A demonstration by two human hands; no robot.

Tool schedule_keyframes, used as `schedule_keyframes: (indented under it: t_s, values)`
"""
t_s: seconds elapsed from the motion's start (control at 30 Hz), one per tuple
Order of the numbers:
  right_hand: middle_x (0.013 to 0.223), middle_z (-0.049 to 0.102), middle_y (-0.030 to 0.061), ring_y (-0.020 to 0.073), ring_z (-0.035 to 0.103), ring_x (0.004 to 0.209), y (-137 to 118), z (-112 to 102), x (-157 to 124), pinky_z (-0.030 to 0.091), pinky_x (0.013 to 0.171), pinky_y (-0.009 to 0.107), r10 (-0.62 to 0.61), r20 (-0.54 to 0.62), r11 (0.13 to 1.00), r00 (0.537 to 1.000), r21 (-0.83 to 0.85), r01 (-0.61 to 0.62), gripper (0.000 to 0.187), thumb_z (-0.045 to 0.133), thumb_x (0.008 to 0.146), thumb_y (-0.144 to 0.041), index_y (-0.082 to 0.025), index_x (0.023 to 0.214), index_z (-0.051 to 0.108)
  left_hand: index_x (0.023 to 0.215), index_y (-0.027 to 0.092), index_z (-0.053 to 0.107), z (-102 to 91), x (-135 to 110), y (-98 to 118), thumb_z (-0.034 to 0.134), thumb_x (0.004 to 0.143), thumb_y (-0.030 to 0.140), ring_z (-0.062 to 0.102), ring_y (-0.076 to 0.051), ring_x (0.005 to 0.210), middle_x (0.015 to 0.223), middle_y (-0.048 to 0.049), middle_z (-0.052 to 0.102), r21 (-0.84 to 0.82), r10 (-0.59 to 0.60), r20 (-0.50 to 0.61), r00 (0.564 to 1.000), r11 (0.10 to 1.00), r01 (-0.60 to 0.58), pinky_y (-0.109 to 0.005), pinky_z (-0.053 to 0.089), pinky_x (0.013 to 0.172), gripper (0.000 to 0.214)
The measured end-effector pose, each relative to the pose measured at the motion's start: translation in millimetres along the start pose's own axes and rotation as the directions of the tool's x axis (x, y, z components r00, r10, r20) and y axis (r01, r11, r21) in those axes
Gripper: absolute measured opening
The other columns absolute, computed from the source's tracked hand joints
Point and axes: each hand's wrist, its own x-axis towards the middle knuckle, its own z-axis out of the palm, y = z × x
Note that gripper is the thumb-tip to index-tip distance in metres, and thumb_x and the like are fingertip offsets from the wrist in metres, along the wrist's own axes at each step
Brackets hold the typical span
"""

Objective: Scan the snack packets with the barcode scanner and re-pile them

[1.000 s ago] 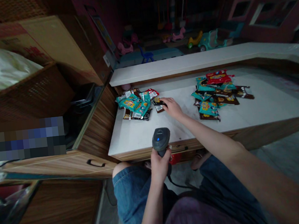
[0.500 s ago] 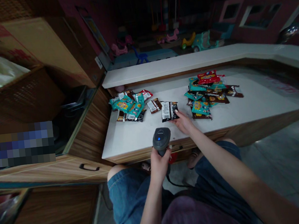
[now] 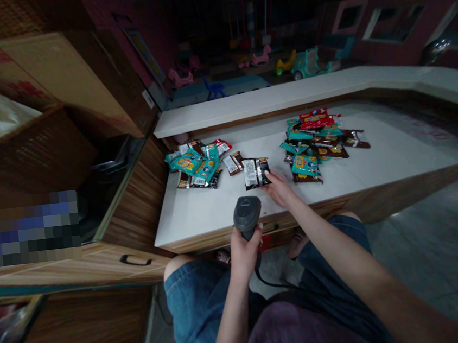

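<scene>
"Which packet is right at the hands?"

"The black snack packet (image 3: 256,172) — lying flat on the white counter (image 3: 201,215), between the left heap of packets (image 3: 189,163) and the right heap (image 3: 317,150)."

"And the right hand (image 3: 280,189)?"

"Narrowly curled, fingertips (image 3: 267,173) touching the packet's lower corner — can't tell whether it's gripped."

"The left hand (image 3: 244,254)?"

"Closed firmly around a corded barcode scanner (image 3: 247,217), held upright by the counter's edge."
</scene>
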Motion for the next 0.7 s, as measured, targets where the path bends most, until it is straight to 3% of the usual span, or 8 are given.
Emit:
schedule_keyframes:
  t_s: [0.1,0.2,0.27,0.33,0.4,0.47,0.57,0.7]
  values:
    - [0.102,0.08,0.0037,0.0268,0.075,0.102,1,0,-2,0.064,0.087,0.042,-0.083,-0.03,0.995,0.996,-0.056,0.081,0.038,0.077,0.081,-0.055,-0.025,0.102,0.07,0.086,0.014,0.072,-1.4,-1,-1,0.079,0.07,0.042,0.066,-0.021,0.076,0.075,-0.0054,0.071,-0.006,-0.007,0.001,1.0,1.0,0.007,-0.032,0.052,0.076,0.033]
    - [0.114,0.079,0.0068,0.029,0.071,0.11,-11,-4,0,0.058,0.097,0.044,-0.301,-0.027,0.87,0.953,-0.418,0.263,0.037,0.064,0.091,-0.053,-0.024,0.113,0.072,0.088,0.014,0.073,-3.6,-2,-2,0.079,0.07,0.042,0.066,-0.021,0.076,0.077,-0.006,0.071,0.0,-0.006,-0.016,1.0,1.0,0.006,-0.032,0.052,0.076,0.034]
    - [0.127,0.076,0.0112,0.0312,0.067,0.118,-26,-8,6,0.052,0.106,0.047,-0.43,0.104,0.594,0.897,-0.716,0.367,0.039,0.055,0.097,-0.042,-0.021,0.126,0.071,0.091,0.013,0.073,-5.3,-2,-2,0.079,0.071,0.042,0.066,-0.02,0.072,0.073,-0.0051,0.07,0.003,-0.025,-0.01,1.0,1.0,0.026,-0.031,0.052,0.072,0.036]
    - [0.134,0.072,0.0159,0.0334,0.061,0.126,-44,-14,15,0.043,0.115,0.051,-0.449,0.263,0.236,0.854,-0.887,0.397,0.041,0.049,0.099,-0.029,-0.016,0.131,0.07,0.093,0.013,0.073,-6.7,-3,-3,0.079,0.072,0.043,0.064,-0.019,0.067,0.069,-0.0038,0.068,-0.004,-0.046,0.0,0.999,0.999,0.046,-0.031,0.051,0.068,0.037]
    - [0.127,0.074,0.0189,0.0344,0.058,0.128,-59,-20,26,0.037,0.118,0.054,-0.388,0.35,-0.06,0.853,-0.933,0.356,0.04,0.045,0.097,-0.017,-0.012,0.124,0.073,0.092,0.013,0.073,-7.6,-3,-3,0.079,0.071,0.042,0.064,-0.019,0.067,0.067,-0.0028,0.067,-0.005,-0.042,-0.002,0.999,0.999,0.042,-0.03,0.051,0.068,0.036]
    - [0.115,0.077,0.0209,0.0351,0.057,0.126,-67,-25,35,0.034,0.118,0.056,-0.325,0.364,-0.242,0.873,-0.924,0.296,0.041,0.041,0.095,-0.009,-0.01,0.114,0.077,0.091,0.014,0.073,-8.0,-2,-2,0.079,0.071,0.041,0.064,-0.019,0.069,0.068,-0.0029,0.067,0.0,-0.023,-0.013,1.0,1.0,0.023,-0.03,0.051,0.07,0.034]
    - [0.115,0.076,0.0221,0.0385,0.055,0.128,-66,-25,40,0.03,0.118,0.06,-0.286,0.378,-0.353,0.881,-0.896,0.27,0.036,0.051,0.087,-0.01,-0.01,0.111,0.078,0.088,0.014,0.073,-8.1,-1,-3,0.078,0.071,0.041,0.065,-0.02,0.072,0.07,-0.0038,0.068,-0.002,-0.012,-0.017,1.0,1.0,0.012,-0.031,0.051,0.072,0.032]
    - [0.129,0.072,0.0221,0.041,0.049,0.133,-56,0,39,0.027,0.12,0.061,-0.271,0.381,-0.321,0.884,-0.902,0.29,0.041,0.065,0.081,-0.025,-0.009,0.117,0.076,0.086,0.015,0.073,-8.9,2,-5,0.08,0.069,0.042,0.065,-0.02,0.072,0.073,-0.005,0.071,-0.039,-0.018,-0.024,1.0,0.999,0.018,-0.031,0.052,0.073,0.033]
